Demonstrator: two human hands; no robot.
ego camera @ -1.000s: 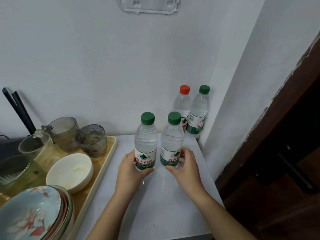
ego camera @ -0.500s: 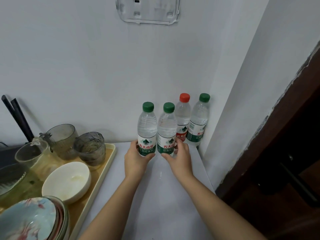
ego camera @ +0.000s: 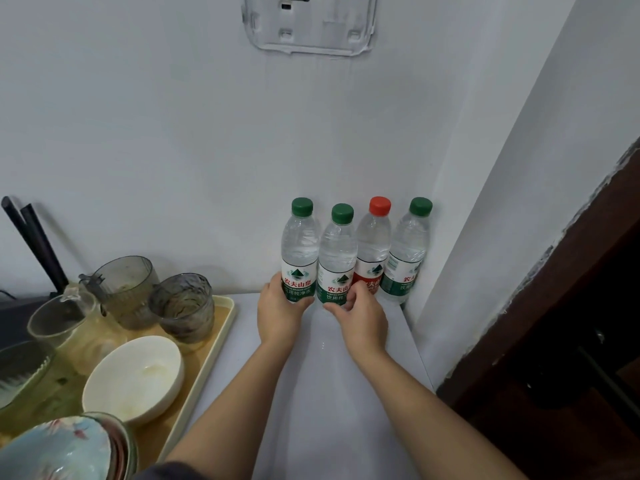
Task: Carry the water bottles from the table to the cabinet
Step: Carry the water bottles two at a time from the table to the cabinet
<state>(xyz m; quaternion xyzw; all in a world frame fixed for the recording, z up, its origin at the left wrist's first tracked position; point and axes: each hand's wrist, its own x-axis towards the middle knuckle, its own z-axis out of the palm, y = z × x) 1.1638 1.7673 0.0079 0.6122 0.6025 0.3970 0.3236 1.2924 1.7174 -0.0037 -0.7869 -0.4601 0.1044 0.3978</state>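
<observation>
Four water bottles stand in a row along the far wall, at the right corner of the white top (ego camera: 329, 393), which I take to be the cabinet. My left hand (ego camera: 280, 315) grips the leftmost bottle (ego camera: 300, 251) low on its label. My right hand (ego camera: 360, 317) holds the second bottle (ego camera: 337, 261) the same way, thumb and fingers curled round its lower label.

I hold both low and upright so that they go down flat and close together. Their bases are hidden behind my hands, so I cannot tell whether they rest on the top yet. The second bottle touches the red-capped bottle (ego camera: 374, 247), and the corner bottle (ego camera: 407, 254) stands just beside that, near the side wall. Packing them tight against the wall, I judge, leaves the near part of the top free and makes each bottle harder to knock over.

All four are capped and filled with clear water nearly to the neck. To the left, a tray (ego camera: 207, 362) carries a tall grey cup (ego camera: 126, 289) and a short grey cup (ego camera: 181, 306), both seemingly empty. It also holds a clear jug (ego camera: 57, 317) and a white bowl (ego camera: 133, 379) with only a pale smear inside.
</observation>
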